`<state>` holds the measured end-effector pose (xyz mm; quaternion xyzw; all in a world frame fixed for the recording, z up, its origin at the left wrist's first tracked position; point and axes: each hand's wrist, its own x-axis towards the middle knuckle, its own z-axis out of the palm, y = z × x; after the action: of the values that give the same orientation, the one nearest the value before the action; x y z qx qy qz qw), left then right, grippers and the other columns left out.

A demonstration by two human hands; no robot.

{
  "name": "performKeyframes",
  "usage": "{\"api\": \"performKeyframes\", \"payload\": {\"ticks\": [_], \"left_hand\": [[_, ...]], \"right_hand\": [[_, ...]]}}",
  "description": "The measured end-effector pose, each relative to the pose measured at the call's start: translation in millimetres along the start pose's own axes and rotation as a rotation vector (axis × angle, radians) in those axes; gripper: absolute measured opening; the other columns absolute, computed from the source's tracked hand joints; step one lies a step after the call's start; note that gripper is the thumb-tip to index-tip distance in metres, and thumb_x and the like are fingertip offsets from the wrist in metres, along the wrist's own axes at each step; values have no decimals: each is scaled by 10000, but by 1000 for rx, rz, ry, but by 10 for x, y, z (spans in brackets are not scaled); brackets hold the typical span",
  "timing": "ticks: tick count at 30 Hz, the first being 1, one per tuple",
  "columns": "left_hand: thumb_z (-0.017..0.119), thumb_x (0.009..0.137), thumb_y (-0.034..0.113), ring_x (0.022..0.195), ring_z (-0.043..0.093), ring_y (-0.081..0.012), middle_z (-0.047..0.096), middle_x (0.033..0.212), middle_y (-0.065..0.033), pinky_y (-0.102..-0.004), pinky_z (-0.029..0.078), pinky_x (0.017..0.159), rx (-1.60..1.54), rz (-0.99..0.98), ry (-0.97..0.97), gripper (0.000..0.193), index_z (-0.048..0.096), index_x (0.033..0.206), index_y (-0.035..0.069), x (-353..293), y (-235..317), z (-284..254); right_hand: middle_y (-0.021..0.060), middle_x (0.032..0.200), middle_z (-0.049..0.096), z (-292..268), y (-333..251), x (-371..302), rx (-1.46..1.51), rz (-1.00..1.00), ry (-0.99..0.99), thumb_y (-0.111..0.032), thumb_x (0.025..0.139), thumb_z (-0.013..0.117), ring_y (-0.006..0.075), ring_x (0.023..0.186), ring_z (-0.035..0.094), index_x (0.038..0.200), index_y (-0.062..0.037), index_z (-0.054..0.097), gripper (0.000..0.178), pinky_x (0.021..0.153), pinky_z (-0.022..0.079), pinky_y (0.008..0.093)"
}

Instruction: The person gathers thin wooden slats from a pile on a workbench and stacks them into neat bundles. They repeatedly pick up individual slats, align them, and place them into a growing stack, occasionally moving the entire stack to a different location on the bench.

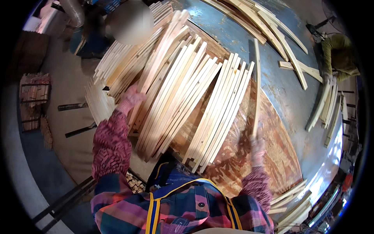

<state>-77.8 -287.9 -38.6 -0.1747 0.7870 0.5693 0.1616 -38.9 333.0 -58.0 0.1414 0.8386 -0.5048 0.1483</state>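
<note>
L hand (133, 97): clamped on pale strips (159, 54). R hand (257, 148), well apart, blurred from here: closed on single strip (258, 89), nr end. Strip rows (175, 99): btwn hands, on ply sheet (274, 156).

Your left hand (133, 96) is against long wooden strips (160, 50) left of centre. Your right hand (257, 147), blurred, holds a single strip (256, 89) by its near end, beside stained plywood (272, 165). Upper right, a co-worker (339, 56) stands near pale boards (325, 103).
</note>
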Motion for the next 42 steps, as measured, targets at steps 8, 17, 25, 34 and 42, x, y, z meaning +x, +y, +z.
{"api": "performKeyframes", "payload": {"ticks": [8, 17, 25, 34, 42], "left_hand": [[747, 753, 50, 1007, 643, -214, 689, 1101, -109, -320, 441, 985, 159, -220, -91, 865, 349, 1519, 108, 531, 466, 187], [775, 721, 161, 1124, 606, -260, 671, 1201, -119, -354, 392, 1067, 162, -99, -227, 798, 467, 1457, 143, 681, 290, 407], [733, 773, 166, 1016, 634, -229, 709, 1065, -112, -356, 479, 966, -291, -241, -147, 302, 727, 1026, 1, 715, 589, 405], [723, 753, 156, 1138, 593, -242, 682, 1137, -142, -376, 413, 1038, 149, -44, -148, 581, 577, 1295, 5, 1035, 562, 207], [589, 910, 259, 1243, 511, -247, 538, 1322, -162, -400, 463, 986, 849, 177, -236, 507, 502, 1379, 88, 271, -497, 24]], "right_hand": [[-5, 1092, 576, 1093, 96, -1095, 615, 167, 24, -165, 1008, 570, 80, 916, 515, 1482, -16, 385, 530, 829, 465, 246], [-15, 1228, 580, 1530, -36, -1490, 540, 172, 42, -173, 1002, 542, 46, 877, 488, 1525, -43, 306, 588, 731, 426, 197], [69, 1425, 487, 1419, 181, -1540, 738, 246, 73, -95, 996, 541, 157, 1261, 468, 1521, 2, 277, 595, 1075, 352, 289], [82, 1428, 480, 1446, 71, -1479, 680, 294, 23, -153, 999, 549, 156, 1264, 464, 1525, -4, 275, 611, 1067, 362, 290], [97, 1033, 657, 1029, 203, -1669, 826, 634, 25, -218, 962, 551, 206, 917, 632, 1236, -14, 553, 342, 794, 519, 363]]}}
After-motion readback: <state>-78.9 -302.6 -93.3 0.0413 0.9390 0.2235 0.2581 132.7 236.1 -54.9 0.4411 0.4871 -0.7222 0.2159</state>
